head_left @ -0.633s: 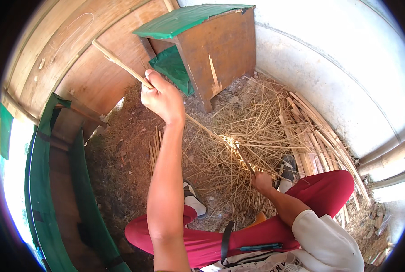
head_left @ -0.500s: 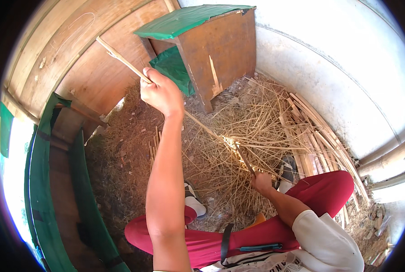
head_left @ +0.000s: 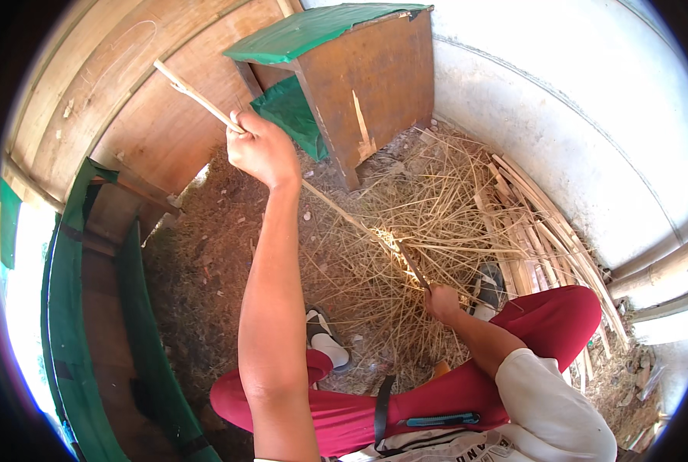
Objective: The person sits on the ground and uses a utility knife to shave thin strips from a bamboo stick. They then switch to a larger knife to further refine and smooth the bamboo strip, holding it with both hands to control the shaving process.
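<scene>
Bamboo, pale and dry: a long thin strip (head_left: 313,189) ran slantwise between my two hands, over the straw-littered ground. My left hand (head_left: 263,150) was raised at arm's length, its grip wrapped shut around the strip near the upper end, with a short length sticking out beyond the fist toward the wooden wall (head_left: 128,92). My right hand (head_left: 442,302) sat low by my knee, its grip pinched tight on the lower end, above the heap of shavings and splints (head_left: 436,208).

The strip looked light and springy, stiff along its length yet likely to bow or split if bent hard. Edges probably sharp and splintery; I judged the safest hold to be flat-side on, well back from the frayed end.

A brown wooden box with a green top (head_left: 344,69) stood just behind the heap. A bundle of cut slats (head_left: 548,223) lay along the white wall. My red trousers (head_left: 544,323) and one shoe (head_left: 325,339) showed below.
</scene>
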`<action>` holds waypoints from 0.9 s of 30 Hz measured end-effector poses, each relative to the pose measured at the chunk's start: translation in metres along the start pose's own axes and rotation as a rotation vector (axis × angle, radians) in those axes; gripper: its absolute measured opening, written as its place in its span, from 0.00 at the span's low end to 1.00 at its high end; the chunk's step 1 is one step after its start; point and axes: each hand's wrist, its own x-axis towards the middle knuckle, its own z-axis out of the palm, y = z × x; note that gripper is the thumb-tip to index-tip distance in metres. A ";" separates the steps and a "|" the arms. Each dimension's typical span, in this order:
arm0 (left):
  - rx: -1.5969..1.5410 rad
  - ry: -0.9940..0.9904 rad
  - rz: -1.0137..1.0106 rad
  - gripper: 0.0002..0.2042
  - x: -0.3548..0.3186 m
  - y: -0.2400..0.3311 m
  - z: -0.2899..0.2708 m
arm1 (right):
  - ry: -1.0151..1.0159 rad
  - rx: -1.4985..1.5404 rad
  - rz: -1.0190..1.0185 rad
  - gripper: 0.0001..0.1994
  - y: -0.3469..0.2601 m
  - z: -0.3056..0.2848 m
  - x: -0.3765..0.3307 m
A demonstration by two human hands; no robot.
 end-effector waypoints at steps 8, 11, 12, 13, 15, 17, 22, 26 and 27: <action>-0.100 -0.056 -0.082 0.23 -0.007 0.011 0.008 | 0.084 -0.033 -0.043 0.13 0.010 0.040 0.023; -0.144 -0.071 -0.134 0.23 -0.009 0.013 0.002 | 0.051 -0.019 -0.020 0.14 0.014 0.052 0.020; -0.122 -0.068 -0.113 0.23 -0.010 0.010 0.002 | 0.033 -0.014 -0.016 0.14 0.016 0.056 0.018; -0.099 -0.061 -0.090 0.23 -0.008 0.008 0.000 | 0.055 -0.005 0.005 0.15 0.016 0.059 0.018; -0.071 -0.057 -0.073 0.23 -0.006 0.006 0.000 | 0.122 0.022 -0.016 0.14 0.019 0.061 0.018; -0.053 -0.056 -0.052 0.23 -0.003 0.004 -0.003 | 0.185 0.066 -0.055 0.12 0.014 0.058 0.022; -0.033 -0.050 -0.060 0.23 -0.002 -0.004 -0.008 | 0.525 0.264 -0.132 0.09 -0.020 0.024 0.063; -0.036 -0.035 -0.098 0.22 0.002 -0.012 -0.013 | 0.564 0.327 -0.146 0.08 -0.026 0.026 0.065; -0.048 -0.035 -0.111 0.21 0.001 -0.012 -0.010 | 0.441 0.220 -0.162 0.10 -0.009 0.039 0.049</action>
